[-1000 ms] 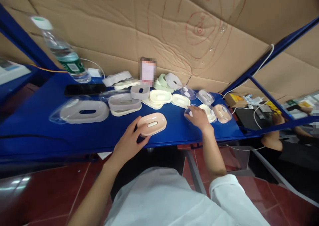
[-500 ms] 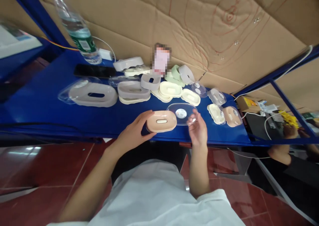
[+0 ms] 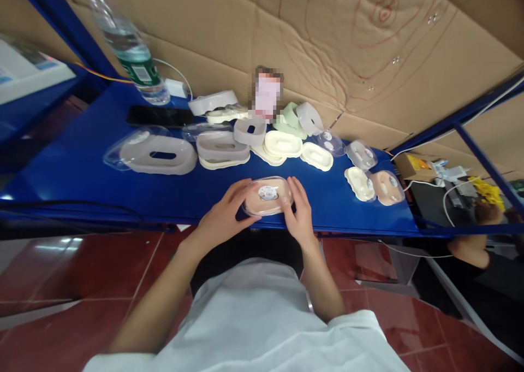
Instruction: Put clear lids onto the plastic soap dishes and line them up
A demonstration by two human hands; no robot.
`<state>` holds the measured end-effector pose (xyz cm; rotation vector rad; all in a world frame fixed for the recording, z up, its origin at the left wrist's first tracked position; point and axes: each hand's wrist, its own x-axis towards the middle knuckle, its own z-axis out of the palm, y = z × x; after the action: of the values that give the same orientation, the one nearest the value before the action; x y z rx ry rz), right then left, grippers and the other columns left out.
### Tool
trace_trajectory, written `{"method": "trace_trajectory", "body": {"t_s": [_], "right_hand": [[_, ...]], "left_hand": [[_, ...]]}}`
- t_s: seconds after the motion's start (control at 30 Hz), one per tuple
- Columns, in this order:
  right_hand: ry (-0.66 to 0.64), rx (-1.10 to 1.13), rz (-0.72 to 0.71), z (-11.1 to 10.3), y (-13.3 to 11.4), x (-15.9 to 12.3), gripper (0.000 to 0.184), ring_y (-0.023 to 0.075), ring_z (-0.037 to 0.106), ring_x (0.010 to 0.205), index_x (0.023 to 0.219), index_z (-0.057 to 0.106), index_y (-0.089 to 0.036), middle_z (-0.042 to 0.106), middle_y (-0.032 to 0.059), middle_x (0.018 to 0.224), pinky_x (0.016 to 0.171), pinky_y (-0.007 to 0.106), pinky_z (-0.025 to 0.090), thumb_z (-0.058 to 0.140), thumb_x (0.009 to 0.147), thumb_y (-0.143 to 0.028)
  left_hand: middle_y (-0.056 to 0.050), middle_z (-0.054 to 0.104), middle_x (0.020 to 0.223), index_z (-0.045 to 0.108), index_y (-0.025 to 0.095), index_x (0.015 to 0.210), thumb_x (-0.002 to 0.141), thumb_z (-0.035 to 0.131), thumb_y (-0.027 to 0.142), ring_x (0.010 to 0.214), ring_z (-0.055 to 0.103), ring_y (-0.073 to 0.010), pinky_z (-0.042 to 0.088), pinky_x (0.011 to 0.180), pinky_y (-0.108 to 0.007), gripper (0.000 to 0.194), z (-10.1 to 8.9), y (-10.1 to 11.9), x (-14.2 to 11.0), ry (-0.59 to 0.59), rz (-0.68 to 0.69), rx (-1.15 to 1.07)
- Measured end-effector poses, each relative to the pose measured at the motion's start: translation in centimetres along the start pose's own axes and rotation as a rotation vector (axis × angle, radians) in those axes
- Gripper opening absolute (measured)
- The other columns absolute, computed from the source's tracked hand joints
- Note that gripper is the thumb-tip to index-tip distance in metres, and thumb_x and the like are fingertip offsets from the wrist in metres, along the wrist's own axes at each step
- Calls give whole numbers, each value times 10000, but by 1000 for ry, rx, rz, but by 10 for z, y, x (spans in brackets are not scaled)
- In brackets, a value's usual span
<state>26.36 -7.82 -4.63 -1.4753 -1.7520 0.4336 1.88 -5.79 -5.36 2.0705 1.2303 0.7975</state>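
A pink oval soap dish lies near the front edge of the blue table, with a clear plastic lid bearing a round sticker sitting on top of it. My left hand grips the dish's left end, fingers curled round it. On the dish's right end rests my right hand, its fingers pressed against the clear lid. Behind them lie several more dishes: grey ones, cream ones, a green one, and clear lids.
A large grey oval dish in a clear lid sits at the left. A water bottle, a black phone and a white charger stand at the back. Cardboard walls the rear. Another person's arm shows at the right.
My right hand picked up a clear lid from the right, carried it left and set it on the pink dish. My left hand kept its hold on the dish.
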Motion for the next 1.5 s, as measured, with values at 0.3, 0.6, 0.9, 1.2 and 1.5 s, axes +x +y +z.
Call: {"method": "trace_trajectory", "body": {"t_s": [0.3,0.6,0.9,1.2,1.5], "right_hand": [[58,-9,-4,-2,-3,-1,504,262,488,1552,1513,632,-251,562,103,1625,1300,498,404,331,1143,-413],[48,6,-62,-3,-3,-6,457,267,508,1532,1504,619,-245,563,131,1607,1289,484,417,489,1108,-433],[-293,-47,-221,-16,6,-4,664,312,250,1671,1658,438,-368,201,56,1817,1335,536,329,674,1043,-456],[8,-141,-156,-41,27,-15,666,331,443,1579,1593,545,-346,398,107,1734,1284,514,416,746,981,-516],[1009,-779,417,-215,155,-69,939,467,548,1449,1524,593,-72,568,315,1515,1213,614,428,686,888,-756]], "left_hand": [[-32,423,1711,355,403,1649,954,727,474,1522,515,-302,476,1247,-468,792,4,1,-1,-18,-30,52],[-46,435,1700,412,370,1608,958,720,513,1514,519,-298,465,1251,-479,733,0,5,-1,-19,-28,40],[-86,490,1661,528,322,1525,924,729,641,1518,510,-324,430,1270,-513,710,0,1,1,7,-32,-42],[-89,383,1733,256,367,1700,961,696,617,1568,447,-327,459,1248,-489,896,-4,7,-2,-42,-20,41],[-55,545,1618,509,346,1588,1071,519,555,1461,567,-292,557,1159,-455,557,5,2,-2,13,64,208]]}}
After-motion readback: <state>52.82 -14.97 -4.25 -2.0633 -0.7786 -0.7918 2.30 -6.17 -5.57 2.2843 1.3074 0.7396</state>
